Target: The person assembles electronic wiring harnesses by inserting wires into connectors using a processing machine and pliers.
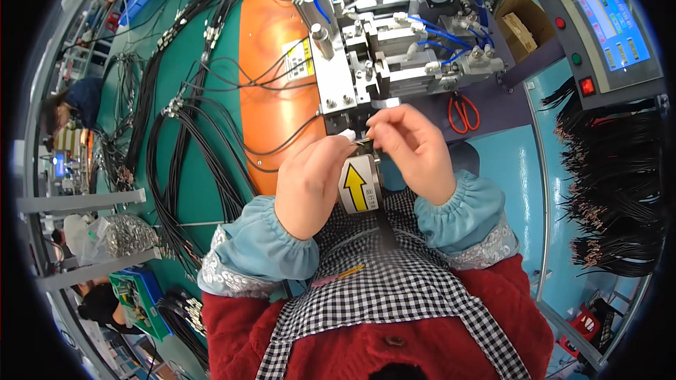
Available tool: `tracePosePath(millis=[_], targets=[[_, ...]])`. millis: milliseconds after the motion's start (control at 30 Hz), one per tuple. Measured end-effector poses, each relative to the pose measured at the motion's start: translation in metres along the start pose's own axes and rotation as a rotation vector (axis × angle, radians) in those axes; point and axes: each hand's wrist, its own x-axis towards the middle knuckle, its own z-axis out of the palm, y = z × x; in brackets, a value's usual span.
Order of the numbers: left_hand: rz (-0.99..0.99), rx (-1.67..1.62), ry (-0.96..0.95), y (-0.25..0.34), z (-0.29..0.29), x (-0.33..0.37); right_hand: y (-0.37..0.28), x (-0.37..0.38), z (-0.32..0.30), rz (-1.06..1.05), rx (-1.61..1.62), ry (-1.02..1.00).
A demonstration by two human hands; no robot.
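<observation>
My left hand [310, 176] and my right hand [417, 156] meet in front of the machine, fingertips pinched together. Between them is a small wire end [362, 142], with a pale part and a touch of yellow. My left fingertips, one wearing a white finger cover [348, 135], close on its left side. The right thumb and forefinger pinch its other side; its exact shape is too small to make out. Just below the fingers sits a metal block [360, 183] bearing a yellow arrow. Above them stands the metal pneumatic machine [336, 74] with blue air hoses.
Black cable bundles [204, 127] lie across the green table [169, 70] and an orange panel [278, 105]. Red-handled scissors [464, 112] are right of the machine. A control screen [605, 14] stands at upper right, above hanging black cables [612, 190]. People work at far left.
</observation>
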Motion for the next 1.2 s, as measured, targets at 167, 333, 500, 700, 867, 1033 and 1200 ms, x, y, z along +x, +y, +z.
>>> tracePosePath(millis=[167,333,500,700,867,1033,1200], targets=[[-0.317,-0.427,-0.049,-0.002,0.005,0.005,0.000,0.001,-0.001,-0.080,-0.161,-0.131],[-0.392,-0.499,-0.031,0.001,0.005,0.005,-0.008,0.001,0.004,-0.032,-0.175,-0.117],[-0.300,-0.362,0.065,-0.005,0.010,0.003,-0.008,0.000,0.014,0.078,-0.032,-0.057],[-0.342,-0.631,0.119,-0.006,0.013,0.000,-0.010,0.006,0.002,0.275,0.098,-0.252],[-0.442,-0.766,0.107,-0.007,0.012,0.001,-0.012,0.001,0.006,0.119,-0.179,-0.213],[-0.416,-0.727,0.067,-0.004,0.010,0.001,-0.021,-0.003,0.008,0.066,-0.267,-0.121],[-0.388,-0.768,0.062,-0.008,0.010,-0.001,-0.017,0.000,0.006,0.056,-0.243,-0.116]])
